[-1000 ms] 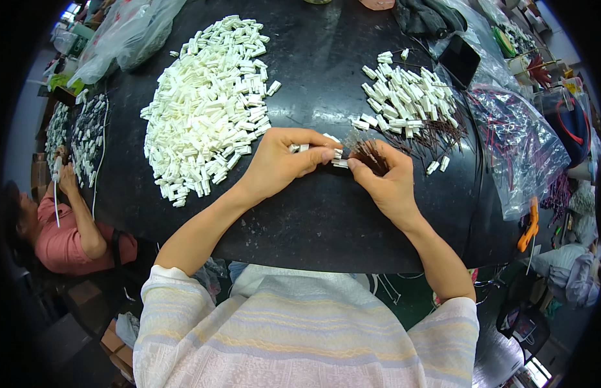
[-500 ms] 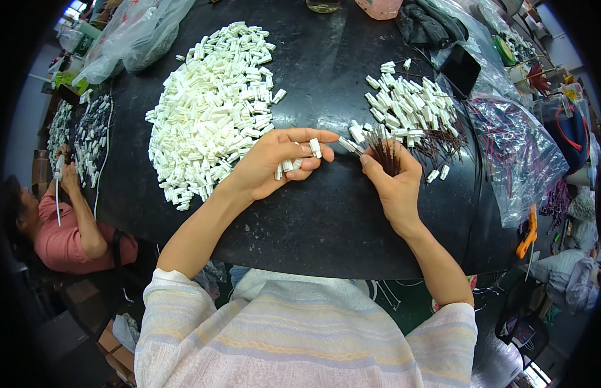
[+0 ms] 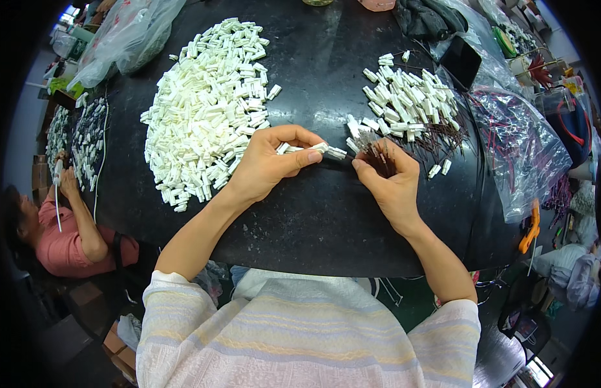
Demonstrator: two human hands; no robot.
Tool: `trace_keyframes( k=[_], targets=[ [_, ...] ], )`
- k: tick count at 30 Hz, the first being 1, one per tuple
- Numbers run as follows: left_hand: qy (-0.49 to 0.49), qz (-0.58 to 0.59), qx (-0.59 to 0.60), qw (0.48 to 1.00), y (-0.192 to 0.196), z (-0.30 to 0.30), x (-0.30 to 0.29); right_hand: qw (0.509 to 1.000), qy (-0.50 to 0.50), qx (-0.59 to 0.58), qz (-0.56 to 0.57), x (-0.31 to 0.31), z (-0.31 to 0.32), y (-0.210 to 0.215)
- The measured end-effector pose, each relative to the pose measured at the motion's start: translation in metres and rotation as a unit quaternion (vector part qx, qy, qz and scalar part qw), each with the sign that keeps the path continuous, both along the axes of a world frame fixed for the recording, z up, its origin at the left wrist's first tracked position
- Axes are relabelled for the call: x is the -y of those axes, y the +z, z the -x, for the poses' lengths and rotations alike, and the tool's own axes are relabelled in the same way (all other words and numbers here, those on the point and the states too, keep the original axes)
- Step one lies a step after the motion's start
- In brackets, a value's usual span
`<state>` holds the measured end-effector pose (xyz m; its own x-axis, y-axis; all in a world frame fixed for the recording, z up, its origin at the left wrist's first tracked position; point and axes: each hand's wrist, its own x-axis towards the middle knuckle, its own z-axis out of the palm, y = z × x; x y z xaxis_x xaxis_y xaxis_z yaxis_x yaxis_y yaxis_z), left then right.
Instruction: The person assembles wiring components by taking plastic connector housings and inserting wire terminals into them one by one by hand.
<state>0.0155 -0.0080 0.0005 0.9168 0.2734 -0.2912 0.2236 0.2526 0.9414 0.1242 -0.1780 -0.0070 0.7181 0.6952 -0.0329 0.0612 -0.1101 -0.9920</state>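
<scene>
On the round black tabletop [image 3: 300,213], two hands work between two heaps of small white plastic pieces.

Biggest is the tabletop itself, then the large heap of white plastic pieces [image 3: 207,110] at the left side and the smaller heap with dark wires [image 3: 410,107] at the right side. At the middle, the left hand [image 3: 268,165] is closed around a few white pieces, and one white connector [image 3: 333,152] is pinched at its fingertips. Just beside it, the right hand [image 3: 391,184] grips a bundle of thin dark wires [image 3: 378,155], with the thumb pointing toward the connector.
</scene>
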Motion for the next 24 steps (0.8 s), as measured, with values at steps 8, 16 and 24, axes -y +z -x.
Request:
trace_keyframes(
  k=[8, 16, 24],
  targets=[
    [-0.005, -0.103, 0.003, 0.995, 0.006, -0.001, 0.005, 1.000, 0.001, 0.026, 0.000, 0.000, 0.001, 0.001],
    [-0.045, -0.178, 0.045, 0.982, 0.002, 0.000, 0.010, 0.992, 0.039, 0.118, -0.027, -0.001, 0.000, -0.001],
    [-0.048, -0.156, 0.045, 0.986, -0.001, -0.004, 0.014, 0.992, 0.037, 0.121, -0.016, -0.001, -0.003, -0.003]
  ],
)
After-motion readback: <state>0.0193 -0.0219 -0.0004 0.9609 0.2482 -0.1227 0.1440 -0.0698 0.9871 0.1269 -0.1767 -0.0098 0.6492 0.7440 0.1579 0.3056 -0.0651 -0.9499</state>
